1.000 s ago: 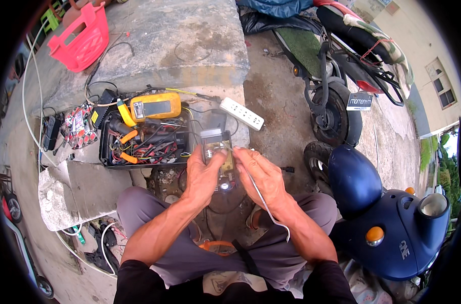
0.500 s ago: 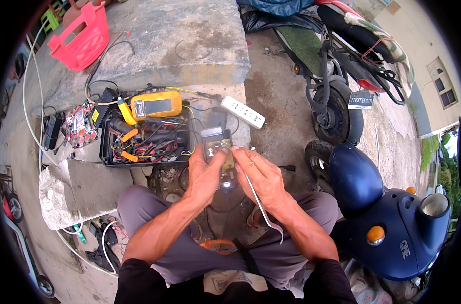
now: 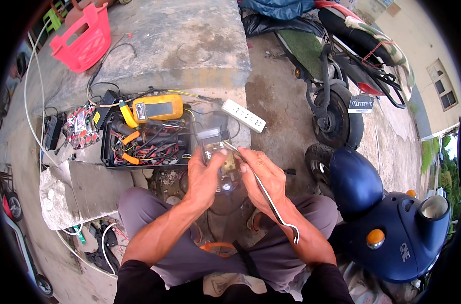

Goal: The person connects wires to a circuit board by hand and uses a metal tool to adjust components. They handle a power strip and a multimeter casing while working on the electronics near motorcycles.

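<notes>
Between my knees, my left hand grips a small boxy device with a see-through-looking case, and its thumb lies on top. A bright spot shows at the device's near end; its inner parts are too small to make out. My right hand is closed around a thin metal rod. The rod's near end curves into a hook above my right forearm. Its far tip reaches the upper part of the device, close to my left thumb; whether it touches cannot be seen.
Left of my hands, a black toolbox holds orange-handled tools and wires. A yellow multimeter lies at its far edge. Beyond the device is a white power strip. A concrete block sits left, a blue scooter right, and a pink basket far left.
My right hand has shifted slightly right and changed its hold on the rod. The rod's hooked end has swung right, over my forearm. My left hand keeps its hold on the device.
</notes>
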`<action>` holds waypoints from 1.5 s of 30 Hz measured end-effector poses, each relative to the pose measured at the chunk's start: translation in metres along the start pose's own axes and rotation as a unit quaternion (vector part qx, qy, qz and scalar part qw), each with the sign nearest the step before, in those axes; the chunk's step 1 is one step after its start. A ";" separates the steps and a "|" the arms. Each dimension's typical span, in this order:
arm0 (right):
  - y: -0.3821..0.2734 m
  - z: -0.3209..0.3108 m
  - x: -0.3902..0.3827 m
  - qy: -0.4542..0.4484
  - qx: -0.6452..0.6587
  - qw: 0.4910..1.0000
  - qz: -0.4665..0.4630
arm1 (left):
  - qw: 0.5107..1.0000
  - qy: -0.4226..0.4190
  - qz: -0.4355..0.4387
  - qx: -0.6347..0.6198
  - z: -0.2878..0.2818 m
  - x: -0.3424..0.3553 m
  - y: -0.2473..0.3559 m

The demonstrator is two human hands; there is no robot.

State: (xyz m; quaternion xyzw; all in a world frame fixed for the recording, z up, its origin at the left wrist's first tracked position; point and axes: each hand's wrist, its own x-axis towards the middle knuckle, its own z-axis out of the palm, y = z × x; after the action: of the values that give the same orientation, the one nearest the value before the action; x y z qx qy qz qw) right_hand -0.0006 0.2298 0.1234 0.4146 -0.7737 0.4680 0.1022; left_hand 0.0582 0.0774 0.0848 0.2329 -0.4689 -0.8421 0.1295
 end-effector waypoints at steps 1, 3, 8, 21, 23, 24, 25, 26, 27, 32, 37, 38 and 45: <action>-0.001 0.000 0.001 0.002 0.004 1.000 0.001 | 1.000 0.005 0.012 0.013 -0.002 0.002 -0.003; 0.001 0.004 -0.001 0.013 -0.015 1.000 -0.019 | 0.999 0.009 0.024 0.027 -0.001 0.001 -0.003; 0.000 0.004 -0.002 0.016 -0.036 0.999 -0.036 | 0.999 0.007 0.029 0.020 0.001 0.000 -0.006; 0.002 0.001 0.002 0.016 -0.049 0.998 -0.044 | 0.999 0.018 0.039 0.018 0.010 0.001 -0.008; 0.001 0.001 0.001 0.014 -0.045 0.998 -0.035 | 0.999 0.016 0.030 0.008 0.010 0.001 -0.008; 0.001 0.001 0.001 0.013 -0.044 0.999 -0.030 | 0.999 0.014 0.033 0.011 0.010 0.001 -0.008; 0.000 0.001 0.001 0.013 -0.042 0.999 -0.025 | 0.999 0.013 0.036 0.013 0.010 0.001 -0.008; 0.000 0.002 0.001 0.010 -0.046 0.999 -0.025 | 0.999 0.012 0.039 0.015 0.010 0.001 -0.007; 0.000 0.002 0.000 0.007 -0.050 0.998 -0.026 | 0.999 0.016 0.044 0.018 0.009 0.002 -0.008; 0.000 0.003 0.001 0.012 -0.054 0.998 -0.031 | 0.998 0.029 0.045 0.041 0.007 0.005 -0.012; 0.002 0.004 0.000 0.016 -0.064 0.997 -0.046 | 0.997 0.025 0.054 0.045 0.006 0.006 -0.015; 0.002 0.004 0.000 0.016 -0.064 0.997 -0.048 | 0.997 0.024 0.055 0.044 0.007 0.006 -0.015; 0.004 0.005 0.000 0.019 -0.070 0.996 -0.056 | 0.998 0.014 0.048 0.027 0.006 0.007 -0.017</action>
State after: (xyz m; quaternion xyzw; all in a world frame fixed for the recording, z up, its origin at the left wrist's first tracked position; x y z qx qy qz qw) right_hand -0.0024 0.2263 0.1187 0.4400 -0.7780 0.4145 0.1715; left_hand 0.0490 0.0876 0.0712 0.2255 -0.5005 -0.8184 0.1696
